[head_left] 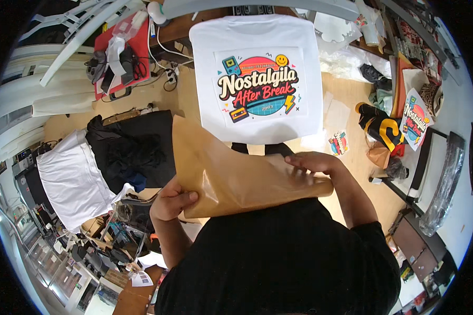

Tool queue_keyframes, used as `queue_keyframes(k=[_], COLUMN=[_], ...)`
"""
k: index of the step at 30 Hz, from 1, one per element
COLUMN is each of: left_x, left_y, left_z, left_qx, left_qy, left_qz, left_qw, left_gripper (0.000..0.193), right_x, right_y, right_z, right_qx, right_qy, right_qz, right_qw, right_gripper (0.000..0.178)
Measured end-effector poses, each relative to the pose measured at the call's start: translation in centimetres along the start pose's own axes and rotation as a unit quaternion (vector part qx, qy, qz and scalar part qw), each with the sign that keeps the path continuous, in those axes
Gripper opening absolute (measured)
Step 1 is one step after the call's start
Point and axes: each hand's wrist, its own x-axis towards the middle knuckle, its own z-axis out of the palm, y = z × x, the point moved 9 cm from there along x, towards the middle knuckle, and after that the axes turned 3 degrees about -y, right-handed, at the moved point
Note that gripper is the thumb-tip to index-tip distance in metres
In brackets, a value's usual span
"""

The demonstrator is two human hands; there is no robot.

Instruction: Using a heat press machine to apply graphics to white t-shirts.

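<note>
A glossy brown flexible sheet [231, 173] is held up in front of my body, curled along its right end. My left hand [173, 199] pinches its lower left edge, with the thumb lying on top. At the right end my right hand [315, 163] grips the upper edge, and part of its fingers is hidden behind the sheet. Beyond the sheet, a white T-shirt [305, 105] is spread on a press whose platen it covers. A clear film with a colourful retro print [257, 86] lies flat on the shirt, apart from both hands.
White cloth [68, 181] and black garments [134, 147] are piled at the left. A red case [102, 89] with cables stands at the far left. Printed transfers [339, 143] and a black-and-yellow garment [378, 128] are at the right. The press's grey arm [263, 6] spans the top.
</note>
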Motion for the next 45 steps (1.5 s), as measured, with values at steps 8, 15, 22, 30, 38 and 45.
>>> queue_keyframes(k=[8,15,22,30,38,45], left_x=[0.9,5.0,5.0,18.7,23.8,21.0], left_y=[-1.1,-0.7,0.6,4.1,7.2,8.1], left_z=[-3.7,-6.0,-4.9,-12.4,-13.6,-7.0], left_qx=[0.126,0.151,0.047,0.427,0.482,0.619], left_qy=[0.074,0.106,0.103,0.221,0.448,0.483], left_qz=[-0.020,-0.032,-0.078,0.155,0.187,0.275], left_qw=[0.989,0.982,0.990,0.863,0.729,0.555], left_gripper=[0.051,0.038,0.050,0.044,0.046,0.021], right_x=[-4.0,-13.9,-14.1,-5.5,-4.0,-0.1], right_y=[1.0,-7.1,-7.2,-14.3,-17.6,-18.7], right_z=[-5.2,-7.7,-8.0,-23.4,-16.3,-15.6], right_qx=[-0.080,-0.215,0.126,-0.016,-0.441,-0.505], right_qy=[0.306,0.542,0.312,0.443,0.694,0.665], right_qz=[-0.149,-0.426,-0.290,-0.422,-0.338,-0.240], right_qw=[0.937,0.692,0.896,0.791,0.459,0.495], right_gripper=[0.047,0.026,0.043,0.038,0.072,0.075])
